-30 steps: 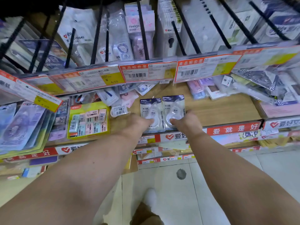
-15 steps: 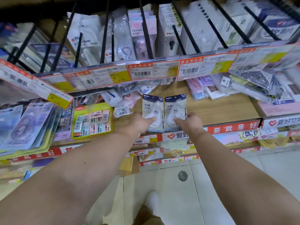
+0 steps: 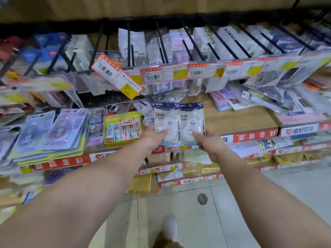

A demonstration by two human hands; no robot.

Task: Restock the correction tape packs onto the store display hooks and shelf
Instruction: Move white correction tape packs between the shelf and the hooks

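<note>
Two correction tape packs with dark blue headers and white dispensers are held side by side, upright, above the front of the wooden shelf (image 3: pixel 238 119). My left hand (image 3: pixel 152 138) grips the left pack (image 3: pixel 166 120) at its bottom, thumb on the front. My right hand (image 3: pixel 209 144) grips the right pack (image 3: pixel 192 120) the same way. Black display hooks (image 3: pixel 189 42) carrying hanging packets run across the top, behind a row of orange price tags (image 3: pixel 206 70).
A yellow box of erasers (image 3: pixel 123 128) stands left of the packs. Stacked blister cards (image 3: pixel 53 135) lie further left. Loose packets (image 3: pixel 231 99) clutter the back of the shelf. One price tag (image 3: pixel 116 76) hangs crooked. Lower shelves and tiled floor (image 3: pixel 188 212) are below.
Both hands have lifted the two packs off the shelf and raised them upright. The camera has tilted up, showing more of the hooks.
</note>
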